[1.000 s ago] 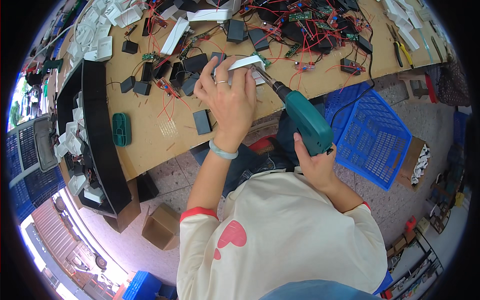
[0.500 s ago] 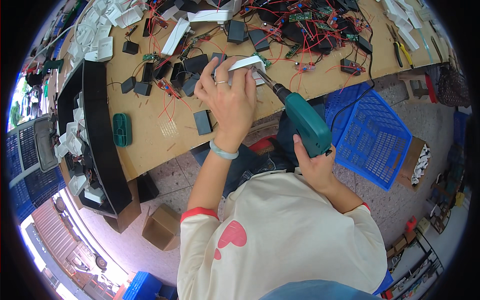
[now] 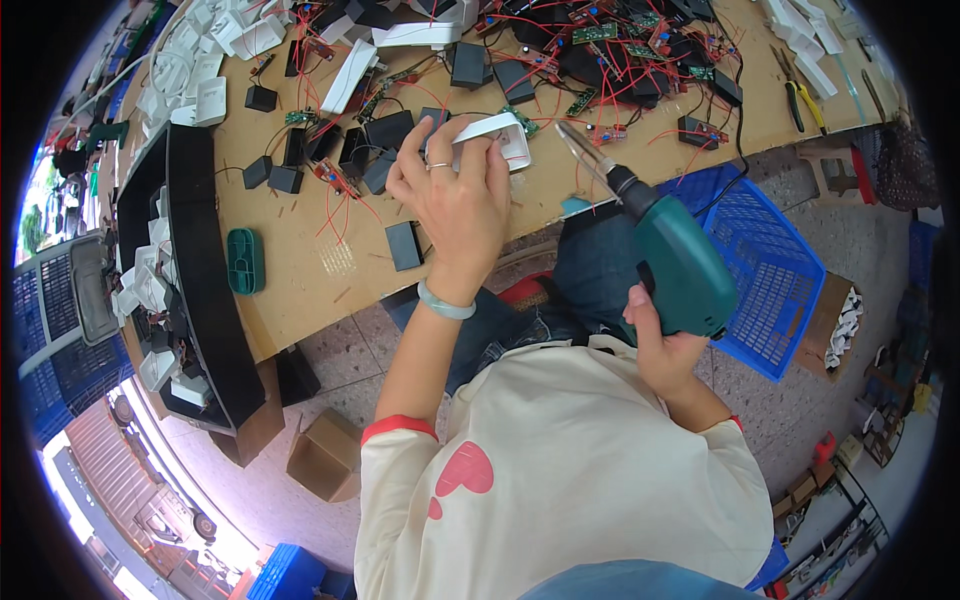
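My left hand [image 3: 455, 205] is closed on a white plastic housing [image 3: 515, 150], fingers over its near side at the table's front edge. The housing's open side shows, with a small metal-coloured spot inside. A green power screwdriver [image 3: 685, 265] with a long metal bit sits in my right hand [image 3: 665, 345], which is wrapped round its handle. The bit's tip [image 3: 572, 138] points up and left, a short way right of the housing and apart from it. A black box-shaped part [image 3: 405, 246] lies beside my left wrist.
Black boxes, red wires and circuit boards [image 3: 597, 33] are heaped along the table [image 3: 300, 320]. White housings [image 3: 210, 100] pile up at the far left, near a black bin [image 3: 195, 250] and green tray [image 3: 245, 260]. Pliers [image 3: 795, 95] lie far right; a blue crate [image 3: 765, 290] stands below.
The screwdriver has come away from the white housing, moving right and back toward me with my right hand. My left hand and the housing stay nearly in place.
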`<action>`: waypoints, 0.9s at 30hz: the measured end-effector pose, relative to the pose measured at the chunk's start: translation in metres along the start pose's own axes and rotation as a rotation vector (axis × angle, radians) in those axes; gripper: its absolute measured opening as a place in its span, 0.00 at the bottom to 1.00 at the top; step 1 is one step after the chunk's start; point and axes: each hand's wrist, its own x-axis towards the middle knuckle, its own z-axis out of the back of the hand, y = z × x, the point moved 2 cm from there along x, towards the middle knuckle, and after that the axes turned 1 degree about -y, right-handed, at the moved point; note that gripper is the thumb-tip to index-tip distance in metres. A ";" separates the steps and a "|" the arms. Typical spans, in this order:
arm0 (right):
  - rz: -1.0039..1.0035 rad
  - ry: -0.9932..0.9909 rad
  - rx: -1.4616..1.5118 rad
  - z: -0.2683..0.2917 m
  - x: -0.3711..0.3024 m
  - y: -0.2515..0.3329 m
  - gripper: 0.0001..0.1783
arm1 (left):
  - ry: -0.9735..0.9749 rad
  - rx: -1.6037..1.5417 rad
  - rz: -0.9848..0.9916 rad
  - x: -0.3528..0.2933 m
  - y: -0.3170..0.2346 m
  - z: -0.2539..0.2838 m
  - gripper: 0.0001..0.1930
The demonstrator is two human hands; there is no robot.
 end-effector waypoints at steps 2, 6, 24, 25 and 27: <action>-0.028 -0.039 0.061 0.002 0.002 0.000 0.15 | 0.000 0.003 -0.003 0.000 0.000 0.000 0.04; -0.047 -0.054 0.103 0.005 0.003 -0.002 0.13 | -0.022 -0.016 -0.013 0.000 -0.001 -0.001 0.04; -0.012 -0.059 0.029 0.007 0.003 -0.006 0.10 | -0.006 0.021 -0.022 0.000 -0.002 0.000 0.05; -0.006 -0.054 0.018 0.008 0.003 -0.007 0.11 | -0.010 0.012 -0.030 0.000 -0.002 0.000 0.05; -0.001 -0.049 0.006 0.008 0.003 -0.008 0.12 | -0.005 0.021 -0.034 0.000 -0.002 0.000 0.05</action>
